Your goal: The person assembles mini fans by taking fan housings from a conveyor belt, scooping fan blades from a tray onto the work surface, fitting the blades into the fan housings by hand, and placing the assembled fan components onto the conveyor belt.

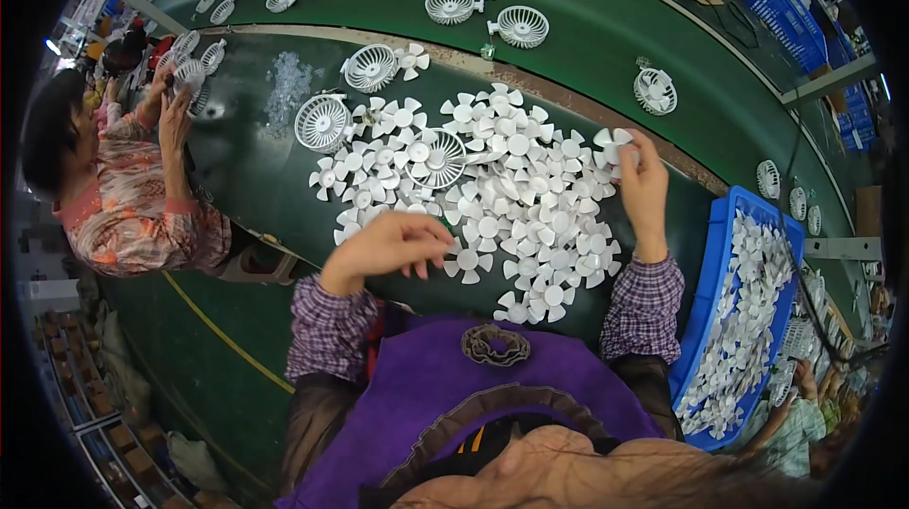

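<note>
- The right hand [645,185] had its fingers pinching a white fan blade [609,141] at their tips, beside the blade pile [535,189] on the counter [248,183].
- The left hand [386,246] curled its fingers loosely near the pile's near-left edge; whether they gripped anything was unclear.

The dark green counter [251,168] bears heaped white fan blades [538,185], white fan guards [322,123] and, toward its far edge, small clear pieces [289,88].

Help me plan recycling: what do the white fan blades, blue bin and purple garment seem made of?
White fan blades: probably smooth moulded plastic, given their repeated shape.
Blue bin: likely smooth plastic, evenly coloured.
Purple garment: apparently matte fabric, softly creased.
</note>
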The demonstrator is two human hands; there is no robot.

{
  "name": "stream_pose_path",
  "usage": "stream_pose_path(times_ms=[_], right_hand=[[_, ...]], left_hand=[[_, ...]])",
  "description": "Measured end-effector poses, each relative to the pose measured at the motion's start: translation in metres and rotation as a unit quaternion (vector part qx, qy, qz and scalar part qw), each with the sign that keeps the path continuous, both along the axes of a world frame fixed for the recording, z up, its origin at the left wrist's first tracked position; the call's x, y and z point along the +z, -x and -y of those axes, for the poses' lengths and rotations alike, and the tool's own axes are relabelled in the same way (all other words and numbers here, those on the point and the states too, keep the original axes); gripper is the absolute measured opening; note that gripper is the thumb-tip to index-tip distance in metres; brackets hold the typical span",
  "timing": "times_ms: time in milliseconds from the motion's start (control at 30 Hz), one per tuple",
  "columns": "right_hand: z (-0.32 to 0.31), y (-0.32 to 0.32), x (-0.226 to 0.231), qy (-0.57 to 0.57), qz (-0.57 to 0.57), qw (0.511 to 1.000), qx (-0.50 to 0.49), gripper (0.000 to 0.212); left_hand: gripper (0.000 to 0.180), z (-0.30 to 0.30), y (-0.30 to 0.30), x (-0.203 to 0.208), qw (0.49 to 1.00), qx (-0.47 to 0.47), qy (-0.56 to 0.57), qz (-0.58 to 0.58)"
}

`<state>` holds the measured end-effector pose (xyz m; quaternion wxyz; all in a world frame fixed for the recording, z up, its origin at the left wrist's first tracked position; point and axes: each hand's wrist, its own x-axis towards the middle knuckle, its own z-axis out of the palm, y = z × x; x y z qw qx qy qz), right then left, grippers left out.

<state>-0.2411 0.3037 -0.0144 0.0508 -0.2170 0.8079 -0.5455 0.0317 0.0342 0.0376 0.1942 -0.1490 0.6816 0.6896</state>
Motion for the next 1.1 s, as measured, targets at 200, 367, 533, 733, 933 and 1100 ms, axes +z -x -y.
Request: stream_pose_path(times_ms=[200,367,533,733,933,1100], right_hand=[[-0.058,0.032,-0.034,-0.158,-0.137,0.976,-0.064,0.037],[-0.045,0.016,-0.014,-0.144,-0.175,0.972,-0.062,0.023],[-0.031,0.000,-0.010,-0.222,-0.220,0.950,-0.017,0.025],[-0.042,-0.004,-0.001,-0.211,-0.197,0.957,-0.012,0.028],[-0.040,-0.002,0.000,-0.267,-0.221,0.938,-0.009,0.033],[-0.039,-0.002,-0.005,-0.279,-0.270,0.921,-0.012,0.034]], left_hand=[[0.024,0.042,0.116,0.056,0.983,0.018,0.174,-0.057],[0.037,0.050,0.261,0.021,0.972,0.049,0.232,-0.005],[0.049,0.068,0.339,-0.066,0.949,0.078,0.306,0.024],[0.027,0.040,0.351,-0.035,0.881,0.046,0.465,0.072],[0.030,0.065,0.285,0.005,0.977,0.121,0.173,-0.012],[0.031,0.094,0.164,0.038,0.957,0.281,0.005,-0.072]])
